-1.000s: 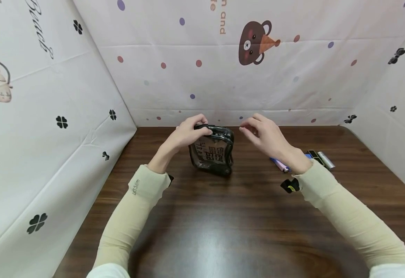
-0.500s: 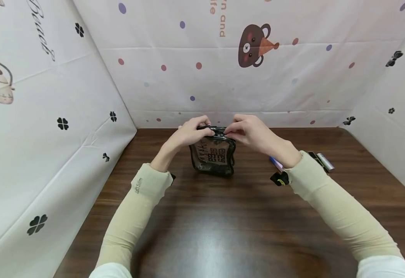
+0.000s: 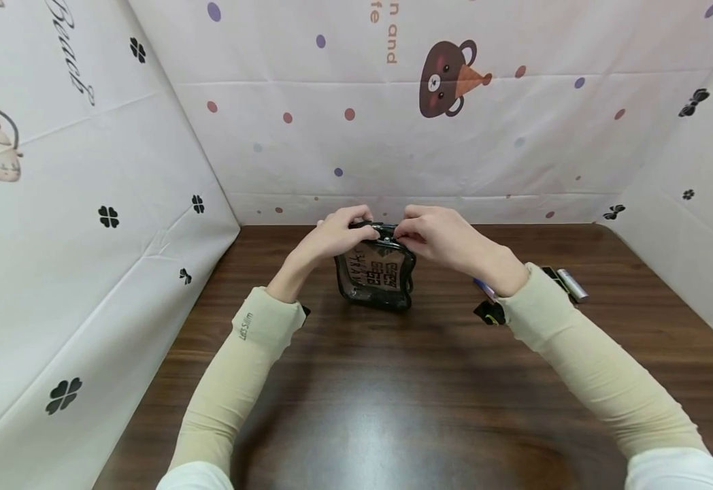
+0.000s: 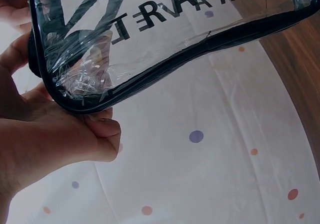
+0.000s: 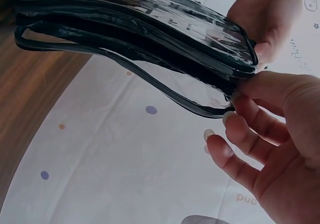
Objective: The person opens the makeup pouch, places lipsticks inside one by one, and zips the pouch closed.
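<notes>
Left hand [image 3: 337, 235] grips pouch [image 3: 373, 272] by its top edge; right hand [image 3: 441, 235] pinches the top just beside it. Pouch upright on desk [image 3: 332, 381], just below both. Probably light, floppy, slick, hard to break; best grabbed by black piping [image 4: 215, 43], not clear sides [image 4: 145, 52].

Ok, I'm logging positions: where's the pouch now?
In the head view, the pouch is near the centre, its top pinched by the left hand at left, the right hand at right.
</notes>
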Available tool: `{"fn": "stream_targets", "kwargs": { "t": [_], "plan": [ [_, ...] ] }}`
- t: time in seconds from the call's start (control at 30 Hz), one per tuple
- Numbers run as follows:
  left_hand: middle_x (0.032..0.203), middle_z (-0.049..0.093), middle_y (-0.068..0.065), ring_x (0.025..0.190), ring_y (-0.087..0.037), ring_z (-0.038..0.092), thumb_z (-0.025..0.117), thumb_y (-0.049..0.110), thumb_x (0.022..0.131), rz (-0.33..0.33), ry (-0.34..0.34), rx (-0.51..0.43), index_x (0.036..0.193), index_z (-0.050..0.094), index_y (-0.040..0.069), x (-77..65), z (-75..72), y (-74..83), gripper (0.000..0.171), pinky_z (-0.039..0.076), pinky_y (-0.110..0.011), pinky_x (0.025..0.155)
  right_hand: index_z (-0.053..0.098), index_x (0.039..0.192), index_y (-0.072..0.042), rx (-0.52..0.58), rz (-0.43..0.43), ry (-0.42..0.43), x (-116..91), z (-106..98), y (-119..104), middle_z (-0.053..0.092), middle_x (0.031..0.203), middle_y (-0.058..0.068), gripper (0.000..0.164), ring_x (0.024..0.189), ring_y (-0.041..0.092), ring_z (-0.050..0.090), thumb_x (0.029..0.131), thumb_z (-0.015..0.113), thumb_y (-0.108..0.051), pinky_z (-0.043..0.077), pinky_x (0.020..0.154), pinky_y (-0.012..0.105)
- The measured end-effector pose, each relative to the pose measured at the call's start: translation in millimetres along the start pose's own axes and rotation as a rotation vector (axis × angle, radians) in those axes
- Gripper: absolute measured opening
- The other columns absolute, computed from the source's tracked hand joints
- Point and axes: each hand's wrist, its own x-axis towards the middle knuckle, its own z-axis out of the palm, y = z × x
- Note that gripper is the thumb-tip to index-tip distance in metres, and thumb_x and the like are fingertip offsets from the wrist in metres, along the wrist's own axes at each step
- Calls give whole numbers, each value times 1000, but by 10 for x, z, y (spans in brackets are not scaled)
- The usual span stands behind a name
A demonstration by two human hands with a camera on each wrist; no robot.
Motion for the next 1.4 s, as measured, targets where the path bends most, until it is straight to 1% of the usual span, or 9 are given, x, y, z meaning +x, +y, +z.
{"fn": "stream_targets", "kwargs": {
  "t": [0.17, 0.27, 0.4, 0.5, 0.73, 0.97, 1.2, 1.4],
  "plan": [
    [77, 49, -1, 68, -20, 43, 49, 31, 89, 22, 8, 26, 86, 54, 19, 8, -7, -3, 13, 22, -42, 78, 66, 82, -13, 2, -6, 27, 9, 30, -4, 50, 75, -2, 5, 61, 9, 47, 83, 62, -9, 40, 56, 27],
    [71, 48, 0, 64, -19, 43, 50, 29, 88, 28, 21, 46, 82, 53, 17, 9, -9, 5, 13, 21, -40, 76, 64, 82, -11, -7, -16, 46, 14, 36, -18, 51, 76, -1, 5, 61, 10, 47, 83, 61, -7, 41, 56, 27],
    [62, 39, 1, 58, -17, 36, 49, 24, 86, 41, 33, 59, 73, 45, 16, 7, -8, 20, 16, 17, -39, 75, 63, 82, -11, -34, -32, 69, 10, 49, -24, 50, 76, 0, 5, 60, 11, 46, 84, 60, -7, 41, 55, 27],
    [60, 34, 1, 57, -16, 30, 47, 21, 85, 46, 36, 68, 69, 40, 15, 10, -5, 26, 18, 15, -41, 76, 62, 81, -10, -50, -43, 86, 2, 64, -26, 48, 74, 0, 5, 59, 11, 44, 85, 60, -8, 39, 54, 27],
    [65, 37, -1, 60, -17, 31, 45, 19, 85, 42, 33, 101, 70, 41, 15, 27, -8, 44, 16, 15, -45, 78, 61, 80, -9, -85, -51, 112, -18, 67, -40, 45, 72, 1, 6, 59, 13, 41, 85, 60, -8, 36, 54, 27],
    [63, 37, 0, 59, -17, 32, 46, 17, 83, 32, 35, 115, 70, 42, 15, 20, -10, 62, 14, 14, -45, 78, 61, 78, -8, -115, -57, 121, -33, 47, -46, 43, 72, 1, 7, 59, 14, 40, 85, 61, -9, 35, 55, 28],
    [64, 35, 0, 60, -17, 30, 45, 17, 86, 33, 22, 138, 70, 38, 15, 20, -1, 60, 18, 15, -42, 76, 61, 78, -8, -133, -58, 121, -62, 29, -34, 43, 72, 2, 6, 58, 15, 41, 85, 61, -9, 36, 55, 30],
    [66, 35, -1, 61, -17, 30, 45, 17, 87, 38, 23, 143, 70, 37, 14, 17, -8, 59, 19, 15, -43, 77, 61, 79, -8, -140, -50, 129, -97, 6, -2, 43, 72, 1, 5, 58, 15, 41, 83, 62, -8, 36, 54, 30]
  ]
}}
